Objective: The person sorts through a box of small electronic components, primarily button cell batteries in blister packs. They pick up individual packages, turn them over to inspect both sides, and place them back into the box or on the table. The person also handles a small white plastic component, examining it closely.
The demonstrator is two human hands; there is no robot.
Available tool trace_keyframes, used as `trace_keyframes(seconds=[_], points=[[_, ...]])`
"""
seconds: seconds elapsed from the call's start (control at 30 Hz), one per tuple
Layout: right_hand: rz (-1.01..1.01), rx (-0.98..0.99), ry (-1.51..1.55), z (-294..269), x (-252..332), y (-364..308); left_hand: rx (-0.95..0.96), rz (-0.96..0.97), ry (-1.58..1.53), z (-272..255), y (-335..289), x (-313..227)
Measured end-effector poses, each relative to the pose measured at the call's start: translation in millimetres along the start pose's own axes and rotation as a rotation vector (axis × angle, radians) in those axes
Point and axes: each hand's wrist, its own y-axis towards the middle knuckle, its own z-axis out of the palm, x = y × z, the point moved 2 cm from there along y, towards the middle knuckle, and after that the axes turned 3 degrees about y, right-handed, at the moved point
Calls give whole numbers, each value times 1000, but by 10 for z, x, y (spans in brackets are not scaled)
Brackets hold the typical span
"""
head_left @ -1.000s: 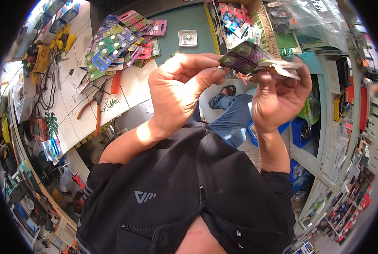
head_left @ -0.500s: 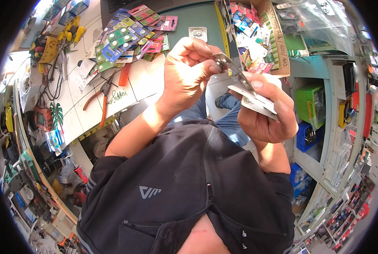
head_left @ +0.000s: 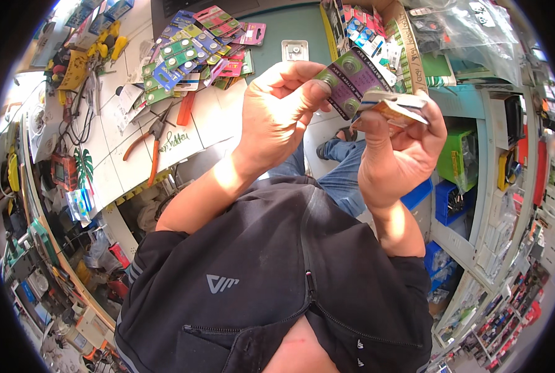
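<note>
My left hand [head_left: 280,115] pinches the left end of a purple and green blister card of button cells [head_left: 365,85] between thumb and fingers. The card's face is tilted up, with several round silver cells showing. My right hand [head_left: 405,149] is closed round a small stack of pale cards [head_left: 394,107] seen nearly edge-on, just beside the card's lower right end. Whether the right fingertips also touch the purple card is hidden behind the stack.
A heap of colourful button-cell cards [head_left: 181,55] covers the far left of the bench. Orange-handled pliers [head_left: 156,133] lie nearer. A small white tray [head_left: 295,51] sits beyond my hands. At the far right stands a cardboard box [head_left: 408,37] of cards, above green [head_left: 454,152] and blue bins [head_left: 453,202].
The button-cell card has turned from edge-on to face-up. My right hand has moved slightly right and upward, tilting its stack of cards.
</note>
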Motion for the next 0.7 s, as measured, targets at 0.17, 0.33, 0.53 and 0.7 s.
trace_keyframes(seconds=[0.17,0.33,0.53,0.7], points=[[185,-101,82,0,-26,94,-85,22,196,89,-47,-93],[313,-165,187,0,-21,162,-184,-9,297,127,-92,-134],[411,-166,267,-31,-47,175,-234,-111,115,116,-107,-116],[441,-175,320,-23,-44,158,-168,-101,40,71,-103,-93]])
